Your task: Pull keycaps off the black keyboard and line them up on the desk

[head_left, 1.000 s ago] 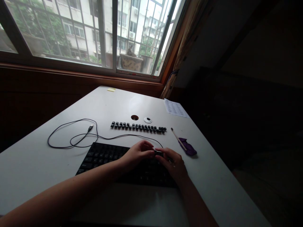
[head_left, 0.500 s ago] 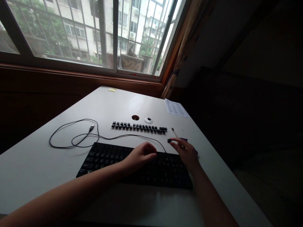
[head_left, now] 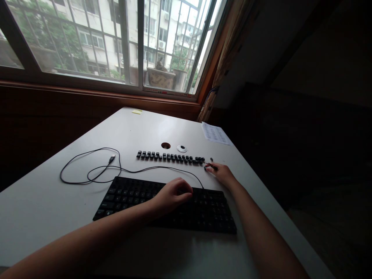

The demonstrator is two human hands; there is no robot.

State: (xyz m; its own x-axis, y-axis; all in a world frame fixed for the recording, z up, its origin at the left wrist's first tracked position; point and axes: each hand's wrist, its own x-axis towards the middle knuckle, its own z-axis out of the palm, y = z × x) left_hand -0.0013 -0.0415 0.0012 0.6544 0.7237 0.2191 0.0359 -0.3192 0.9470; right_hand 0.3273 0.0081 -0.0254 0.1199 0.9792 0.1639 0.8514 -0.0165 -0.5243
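Observation:
A black keyboard (head_left: 130, 193) lies across the front of the white desk, and its back rows look dark, without visible caps. My left hand (head_left: 176, 193) rests over the keyboard's middle with fingers curled in toward the thumb; whatever is between them is hidden. Past the keyboard's back right corner, my right hand (head_left: 222, 173) pinches a small black keycap (head_left: 205, 168) just above the desk. It is close to the right end of a double row of loose black keycaps (head_left: 168, 156). The dark tip of a thin brush-like stick (head_left: 211, 159) shows just beyond my right fingers.
A black USB cable (head_left: 84, 182) loops over the desk on the left, its plug (head_left: 112, 159) lying loose. Behind the keycaps are a round desk hole (head_left: 166, 145) and a white ring-shaped cover (head_left: 182, 148). A printed sheet (head_left: 215, 133) and yellow note (head_left: 136, 111) lie farther back.
My right hand has moved forward and slightly left with the keycap, lowering it beside the right end of the keycap row. My left hand has stayed on the keyboard.

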